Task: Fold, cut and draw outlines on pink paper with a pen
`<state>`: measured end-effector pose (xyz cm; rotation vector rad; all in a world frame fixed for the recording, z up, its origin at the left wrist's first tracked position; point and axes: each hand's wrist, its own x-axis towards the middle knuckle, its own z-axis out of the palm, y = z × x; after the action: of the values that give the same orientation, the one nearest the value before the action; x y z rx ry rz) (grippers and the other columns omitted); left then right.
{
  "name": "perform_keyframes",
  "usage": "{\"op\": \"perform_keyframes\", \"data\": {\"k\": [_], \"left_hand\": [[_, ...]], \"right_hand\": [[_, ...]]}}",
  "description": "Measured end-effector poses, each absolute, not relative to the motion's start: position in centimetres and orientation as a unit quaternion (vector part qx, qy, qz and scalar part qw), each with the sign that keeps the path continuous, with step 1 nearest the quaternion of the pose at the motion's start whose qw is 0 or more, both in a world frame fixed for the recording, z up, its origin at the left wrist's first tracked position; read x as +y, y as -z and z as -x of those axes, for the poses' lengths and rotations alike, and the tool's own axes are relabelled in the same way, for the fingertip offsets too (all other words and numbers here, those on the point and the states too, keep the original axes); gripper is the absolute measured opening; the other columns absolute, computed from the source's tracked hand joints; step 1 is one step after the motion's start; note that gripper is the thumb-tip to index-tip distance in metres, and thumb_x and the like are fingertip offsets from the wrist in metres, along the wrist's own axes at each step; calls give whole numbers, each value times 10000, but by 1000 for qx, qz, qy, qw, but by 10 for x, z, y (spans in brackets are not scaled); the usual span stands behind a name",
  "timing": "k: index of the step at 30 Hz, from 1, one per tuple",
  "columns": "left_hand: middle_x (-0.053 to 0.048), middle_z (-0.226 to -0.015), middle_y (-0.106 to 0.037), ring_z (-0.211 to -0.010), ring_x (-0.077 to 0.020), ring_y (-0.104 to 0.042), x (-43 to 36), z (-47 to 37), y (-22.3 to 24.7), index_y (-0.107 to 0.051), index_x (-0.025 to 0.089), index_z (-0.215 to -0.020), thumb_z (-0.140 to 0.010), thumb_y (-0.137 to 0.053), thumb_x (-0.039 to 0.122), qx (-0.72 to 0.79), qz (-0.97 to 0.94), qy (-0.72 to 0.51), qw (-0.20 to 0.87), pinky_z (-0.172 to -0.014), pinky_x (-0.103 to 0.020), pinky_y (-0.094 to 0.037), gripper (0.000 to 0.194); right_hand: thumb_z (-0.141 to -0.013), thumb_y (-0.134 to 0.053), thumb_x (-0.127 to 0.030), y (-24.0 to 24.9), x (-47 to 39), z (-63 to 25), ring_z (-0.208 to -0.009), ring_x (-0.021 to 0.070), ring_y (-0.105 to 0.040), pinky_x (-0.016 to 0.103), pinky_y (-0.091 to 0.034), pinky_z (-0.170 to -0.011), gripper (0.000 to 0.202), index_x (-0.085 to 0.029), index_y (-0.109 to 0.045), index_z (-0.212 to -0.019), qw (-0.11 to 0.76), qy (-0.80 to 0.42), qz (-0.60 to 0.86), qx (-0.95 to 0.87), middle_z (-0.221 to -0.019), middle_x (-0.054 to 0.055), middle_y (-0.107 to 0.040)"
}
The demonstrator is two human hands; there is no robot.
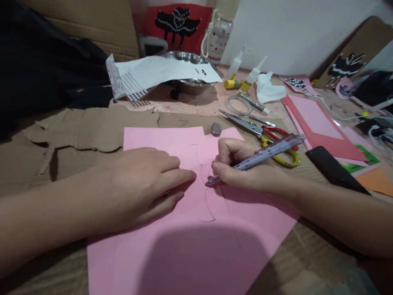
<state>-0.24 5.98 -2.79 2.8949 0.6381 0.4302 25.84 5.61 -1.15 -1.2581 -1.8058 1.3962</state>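
Pink paper point(172, 262) lies on brown cardboard, with thin curved dark lines drawn near its middle and a longer faint line to their right. My left hand point(138, 184) rests flat on the paper, left of the curves, holding nothing, its index finger stretched toward them. A purple pen point(267, 153) is pinched in my right hand point(239, 164), tilted up to the right, its tip at the drawn lines. A small greyish eraser-like piece point(216, 129) sits at the paper's top edge.
Scissors point(245, 123) with red and yellow handles lie beyond my right hand, beside a black object point(334, 169). Farther back are glue bottles point(253, 78), a metal bowl point(190, 87), pearl beads point(132, 86) and a patterned bottle point(219, 37). Coloured paper point(328, 135) lies at right.
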Motion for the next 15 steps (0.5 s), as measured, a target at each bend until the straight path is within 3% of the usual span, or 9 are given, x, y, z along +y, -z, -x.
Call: {"op": "perform_keyframes", "data": {"k": [15], "left_hand": [[-46, -793, -683, -671, -232, -615, 59, 2, 28, -766, 237, -1140, -1057, -502, 247, 212, -962, -150, 81, -610, -365, -445, 277]], "right_hand": [[-827, -752, -190, 8, 58, -258, -580, 139, -677, 190, -438, -464, 347, -237, -445, -669, 228, -536, 480, -656, -608, -49, -586]]}}
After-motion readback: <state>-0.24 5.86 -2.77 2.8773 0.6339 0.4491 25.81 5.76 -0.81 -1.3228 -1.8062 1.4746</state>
